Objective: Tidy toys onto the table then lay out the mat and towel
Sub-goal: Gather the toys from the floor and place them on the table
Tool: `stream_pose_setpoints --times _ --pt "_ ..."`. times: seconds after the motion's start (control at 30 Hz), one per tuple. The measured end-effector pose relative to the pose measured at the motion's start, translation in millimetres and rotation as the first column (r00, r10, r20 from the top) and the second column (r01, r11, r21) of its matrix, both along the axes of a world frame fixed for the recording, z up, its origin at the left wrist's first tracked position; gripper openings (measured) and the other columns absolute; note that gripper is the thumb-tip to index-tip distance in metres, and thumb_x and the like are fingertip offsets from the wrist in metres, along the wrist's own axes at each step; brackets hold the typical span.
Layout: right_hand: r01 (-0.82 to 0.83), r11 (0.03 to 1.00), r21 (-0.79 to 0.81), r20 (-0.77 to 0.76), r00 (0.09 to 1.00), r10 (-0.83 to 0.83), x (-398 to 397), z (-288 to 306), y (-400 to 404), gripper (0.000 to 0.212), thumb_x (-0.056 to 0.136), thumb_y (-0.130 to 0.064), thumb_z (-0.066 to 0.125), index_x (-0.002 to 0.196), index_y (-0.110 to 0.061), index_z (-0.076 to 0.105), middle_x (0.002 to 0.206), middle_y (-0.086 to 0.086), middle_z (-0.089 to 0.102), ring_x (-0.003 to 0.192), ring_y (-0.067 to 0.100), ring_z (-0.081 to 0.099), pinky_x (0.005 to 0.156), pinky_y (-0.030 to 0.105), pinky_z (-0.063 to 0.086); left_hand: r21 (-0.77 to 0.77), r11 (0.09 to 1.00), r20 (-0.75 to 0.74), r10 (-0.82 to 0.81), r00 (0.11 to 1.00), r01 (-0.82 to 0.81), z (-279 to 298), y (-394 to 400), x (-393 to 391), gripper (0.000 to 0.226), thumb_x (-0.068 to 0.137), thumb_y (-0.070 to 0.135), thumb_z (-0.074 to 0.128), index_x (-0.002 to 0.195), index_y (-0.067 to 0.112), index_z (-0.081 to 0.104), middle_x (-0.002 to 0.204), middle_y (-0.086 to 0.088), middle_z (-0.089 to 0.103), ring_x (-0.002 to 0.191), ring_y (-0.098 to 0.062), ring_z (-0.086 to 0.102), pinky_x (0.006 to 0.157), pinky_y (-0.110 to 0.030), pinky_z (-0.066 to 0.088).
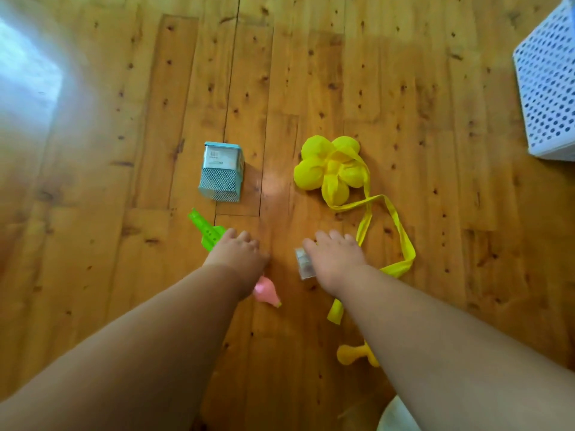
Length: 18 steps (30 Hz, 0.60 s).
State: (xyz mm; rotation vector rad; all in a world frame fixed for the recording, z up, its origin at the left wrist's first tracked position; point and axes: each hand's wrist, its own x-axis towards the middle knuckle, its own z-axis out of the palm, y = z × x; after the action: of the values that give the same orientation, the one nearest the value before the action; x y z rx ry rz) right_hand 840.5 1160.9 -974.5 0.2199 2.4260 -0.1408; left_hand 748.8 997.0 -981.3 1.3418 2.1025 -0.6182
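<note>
Toys lie scattered on the wooden floor (93, 213), none yet on a bench: mesh tin (221, 172), yellow flower with ribbon (329, 169), green piece (207, 233), pink toy (267, 292), small clear box (303, 262), yellow toy (353, 354) near the bottom edge of view. Left hand (238, 255) palm-down over the green piece, right hand (337, 259) over the clear box; fingers extended, neither closed, grip underneath cannot be told. Judged step: first pickups; next move calls for closing fingers on each item and lifting.
</note>
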Motion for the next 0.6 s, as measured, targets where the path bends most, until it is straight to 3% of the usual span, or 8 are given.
stream_pose_setpoints --times 0.13,0.23,0.33,0.47,0.6 --pt "0.112 0.993 -0.044 0.021 0.994 -0.111 -3.7 -1.5 -1.0 0.055 0.078 -0.035 0.071 0.123 -0.019 0.044 0.125 0.01 0.045 0.118 0.034 0.048 0.097 0.044 0.039 -0.04 0.991 0.031 0.129 0.991 -0.127 -3.4 -1.4 -2.2 0.056 0.086 0.057 0.05 0.136 0.031 0.042 0.13 -0.01 0.051 0.12 -0.03 0.05 0.103 -0.046 0.034" --pt "0.218 0.97 -0.103 -0.073 0.971 -0.226 -8.7 35.3 13.8 0.062 0.073 -0.041 0.074 0.122 -0.018 0.045 0.122 0.012 0.044 0.111 0.038 0.053 0.089 0.042 0.046 -0.06 0.968 0.103 0.248 0.963 -0.243 29.3 6.2 -6.1 0.061 0.079 0.064 0.053 0.133 0.037 0.044 0.123 -0.009 0.048 0.11 -0.03 0.055 0.086 -0.041 0.045" --pt "0.284 0.95 -0.128 -0.211 0.928 -0.306 -5.5 101.8 33.1 0.068 0.074 -0.044 0.07 0.128 -0.016 0.04 0.123 0.013 0.047 0.113 0.037 0.05 0.09 0.042 0.045 -0.009 0.954 0.13 0.297 0.946 -0.299 93.6 20.6 -2.5 0.054 0.075 0.063 0.055 0.123 0.039 0.049 0.114 -0.005 0.048 0.102 -0.028 0.057 0.073 -0.037 0.045" --pt "0.401 0.898 -0.181 -0.408 0.801 -0.439 21.0 253.2 62.8 0.064 0.072 -0.049 0.068 0.123 -0.015 0.049 0.109 0.013 0.055 0.101 0.037 0.054 0.08 0.042 0.045 0.199 0.937 0.182 0.254 0.95 -0.288 240.1 66.5 26.3 0.051 0.072 0.062 0.05 0.115 0.035 0.049 0.098 0.0 0.046 0.094 -0.027 0.06 0.064 -0.033 0.043" --pt "0.604 0.749 -0.274 -0.571 0.524 -0.632 60.2 439.1 109.5 0.06 0.072 -0.045 0.071 0.121 -0.014 0.056 0.106 0.014 0.057 0.101 0.037 0.054 0.086 0.043 0.046 0.361 0.903 0.228 0.157 0.961 -0.234 410.2 134.1 58.9 0.063 0.068 0.062 0.05 0.122 0.029 0.044 0.111 -0.002 0.059 0.101 -0.029 0.063 0.073 -0.037 0.052"
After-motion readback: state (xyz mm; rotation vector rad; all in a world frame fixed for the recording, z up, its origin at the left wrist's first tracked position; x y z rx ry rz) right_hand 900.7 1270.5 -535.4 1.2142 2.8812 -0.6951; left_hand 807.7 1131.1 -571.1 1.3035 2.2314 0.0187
